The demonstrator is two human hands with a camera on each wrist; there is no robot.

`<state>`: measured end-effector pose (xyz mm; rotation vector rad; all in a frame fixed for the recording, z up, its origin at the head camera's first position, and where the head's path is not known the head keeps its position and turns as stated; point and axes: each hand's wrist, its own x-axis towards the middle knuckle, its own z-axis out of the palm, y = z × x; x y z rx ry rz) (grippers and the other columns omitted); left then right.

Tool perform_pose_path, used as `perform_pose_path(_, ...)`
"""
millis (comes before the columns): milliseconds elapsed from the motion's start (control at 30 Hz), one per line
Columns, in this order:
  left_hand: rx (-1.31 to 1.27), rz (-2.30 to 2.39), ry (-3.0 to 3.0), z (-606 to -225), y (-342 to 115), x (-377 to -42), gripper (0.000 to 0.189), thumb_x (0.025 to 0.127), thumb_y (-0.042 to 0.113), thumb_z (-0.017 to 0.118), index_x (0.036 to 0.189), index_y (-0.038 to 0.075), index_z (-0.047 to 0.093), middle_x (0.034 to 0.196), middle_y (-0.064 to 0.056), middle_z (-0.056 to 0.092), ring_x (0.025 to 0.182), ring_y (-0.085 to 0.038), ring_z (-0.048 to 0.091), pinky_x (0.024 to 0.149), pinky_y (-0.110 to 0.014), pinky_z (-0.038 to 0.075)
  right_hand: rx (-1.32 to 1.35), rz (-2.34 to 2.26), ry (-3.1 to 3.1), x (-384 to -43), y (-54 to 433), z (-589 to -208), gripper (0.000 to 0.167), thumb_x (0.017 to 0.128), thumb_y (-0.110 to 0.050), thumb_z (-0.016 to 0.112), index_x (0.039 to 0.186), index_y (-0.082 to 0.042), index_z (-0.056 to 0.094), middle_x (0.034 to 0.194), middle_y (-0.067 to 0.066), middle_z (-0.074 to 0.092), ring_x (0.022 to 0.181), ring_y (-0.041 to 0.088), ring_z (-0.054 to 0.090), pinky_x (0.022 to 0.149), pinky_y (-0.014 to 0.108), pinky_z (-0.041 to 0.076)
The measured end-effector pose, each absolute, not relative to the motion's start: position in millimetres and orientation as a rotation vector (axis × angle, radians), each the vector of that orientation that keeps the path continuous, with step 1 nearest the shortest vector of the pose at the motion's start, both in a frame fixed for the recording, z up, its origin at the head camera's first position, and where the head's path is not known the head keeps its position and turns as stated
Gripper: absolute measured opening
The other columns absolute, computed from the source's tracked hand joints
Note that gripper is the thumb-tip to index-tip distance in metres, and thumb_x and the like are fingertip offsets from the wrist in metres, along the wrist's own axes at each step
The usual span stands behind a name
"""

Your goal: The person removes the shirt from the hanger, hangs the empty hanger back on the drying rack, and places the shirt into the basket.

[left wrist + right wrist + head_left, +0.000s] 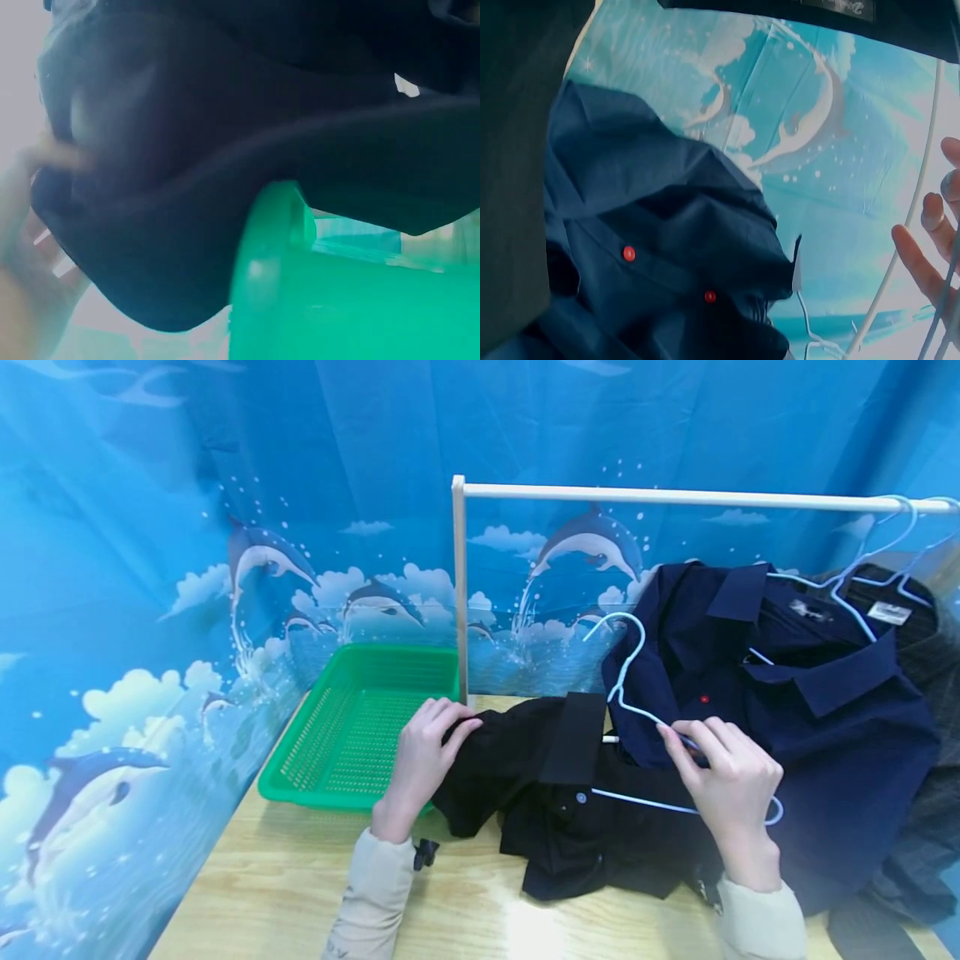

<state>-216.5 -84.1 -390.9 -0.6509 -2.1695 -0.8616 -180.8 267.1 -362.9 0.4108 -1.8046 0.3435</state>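
Note:
My left hand (pixel 427 752) pinches the shoulder of a black shirt (pixel 525 752) between thumb and fingers, holding it up over the table. A light blue hanger (pixel 628 670) has one arm inside the shirt near the collar, its hook pointing up and free of the rail. With thumb and fingertips my right hand (pixel 731 777) grips the hanger's other arm, outside the collar. In the left wrist view the dark cloth (pixel 187 150) spreads beside the hand's blurred fingers. At the right wrist view's edge, the right fingers (pixel 922 262) show beside the hanger wire.
Behind the black shirt, a navy shirt (pixel 825 760) with red buttons hangs from the white rail (pixel 660 494). A dark striped garment (pixel 930 668) hangs beyond it. Left of the rail's upright (pixel 461 593) a green basket (pixel 300 793) stands on the wooden table (pixel 270 877).

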Motion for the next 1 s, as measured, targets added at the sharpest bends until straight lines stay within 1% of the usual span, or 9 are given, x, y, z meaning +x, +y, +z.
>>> perform_pose_path(67, -0.653, -0.852, -2.17, -391.6, -84.7, -217.0, 0.013, 0.094, 0.024, 0.074, 0.1, 0.013, 0.076, 0.092, 0.001, 0.069, 0.084, -0.017, 0.06, 0.076, -0.032, 0.054, 0.392, 0.348, -1.803, -178.5, 270.7, -359.4, 0.042, 0.096, -0.04, 0.066, 0.075, -0.004, 0.073, 0.058, 0.006, 0.056, 0.046, 0.025, 0.047, 0.044, 0.028, 0.021)
perform_pose_path(200, -0.653, -0.853, -2.142, -393.0, -86.8, -219.2, 0.011, 0.092, 0.022, 0.075, 0.099, 0.013, 0.076, 0.09, 0.001, 0.069, 0.084, -0.017, 0.062, 0.076, -0.033, 0.054, 0.358, 0.346, -1.815, -174.2, 279.6, -353.0, 0.044, 0.095, -0.041, 0.065, 0.076, -0.001, 0.073, 0.059, 0.01, 0.057, 0.047, 0.027, 0.048, 0.049, 0.016, 0.017)
perform_pose_path(300, -0.627, -0.847, -2.1, -393.1, -89.3, -221.8, 0.011, 0.092, 0.021, 0.075, 0.097, 0.011, 0.076, 0.089, -0.001, 0.07, 0.083, -0.02, 0.064, 0.076, -0.035, 0.055, 0.319, 0.336, -1.823, -171.5, 290.1, -350.6, 0.048, 0.096, -0.043, 0.064, 0.077, 0.0, 0.073, 0.06, 0.012, 0.057, 0.048, 0.028, 0.049, 0.052, 0.012, 0.014)
perform_pose_path(433, -0.554, -0.85, -2.05, -391.7, -94.1, -223.7, 0.011, 0.095, 0.019, 0.072, 0.097, 0.008, 0.074, 0.089, -0.005, 0.07, 0.083, -0.023, 0.066, 0.076, -0.038, 0.055, 0.246, 0.321, -1.828, -167.8, 307.4, -349.8, 0.05, 0.095, -0.046, 0.064, 0.078, 0.0, 0.074, 0.061, 0.013, 0.057, 0.049, 0.031, 0.049, 0.051, 0.014, 0.013)
perform_pose_path(567, -0.504, -0.844, -2.041, -390.0, -97.5, -222.4, 0.012, 0.096, 0.018, 0.071, 0.096, 0.007, 0.073, 0.087, -0.005, 0.068, 0.079, -0.022, 0.063, 0.071, -0.037, 0.054, 0.176, 0.299, -1.828, -165.2, 320.6, -349.0, 0.048, 0.095, -0.045, 0.067, 0.079, 0.0, 0.074, 0.063, 0.015, 0.058, 0.05, 0.034, 0.05, 0.052, 0.016, 0.013)
perform_pose_path(700, -0.535, -0.808, -2.071, -389.6, -95.6, -220.2, 0.016, 0.092, 0.022, 0.076, 0.092, 0.007, 0.072, 0.082, -0.004, 0.065, 0.073, -0.02, 0.058, 0.066, -0.034, 0.051, 0.125, 0.298, -1.8, -164.2, 325.4, -347.8, 0.045, 0.094, -0.042, 0.07, 0.08, 0.0, 0.075, 0.063, 0.016, 0.058, 0.051, 0.036, 0.05, 0.053, 0.016, 0.013)
perform_pose_path(833, -0.609, -0.732, -2.118, -392.4, -89.0, -218.7, 0.021, 0.088, 0.028, 0.081, 0.086, 0.01, 0.07, 0.078, -0.001, 0.062, 0.07, -0.017, 0.055, 0.065, -0.032, 0.049, 0.09, 0.316, -1.768, -163.7, 324.1, -346.7, 0.043, 0.093, -0.041, 0.072, 0.079, 0.0, 0.074, 0.063, 0.017, 0.057, 0.053, 0.038, 0.051, 0.055, 0.015, 0.012)
perform_pose_path(1000, -0.675, -0.642, -2.145, -396.9, -80.1, -218.8, 0.023, 0.086, 0.029, 0.083, 0.083, 0.013, 0.067, 0.075, 0.003, 0.058, 0.068, -0.014, 0.052, 0.064, -0.031, 0.047, 0.098, 0.316, -1.763, -164.3, 320.4, -347.6, 0.044, 0.092, -0.041, 0.072, 0.078, 0.0, 0.074, 0.063, 0.017, 0.057, 0.052, 0.038, 0.05, 0.054, 0.016, 0.012)
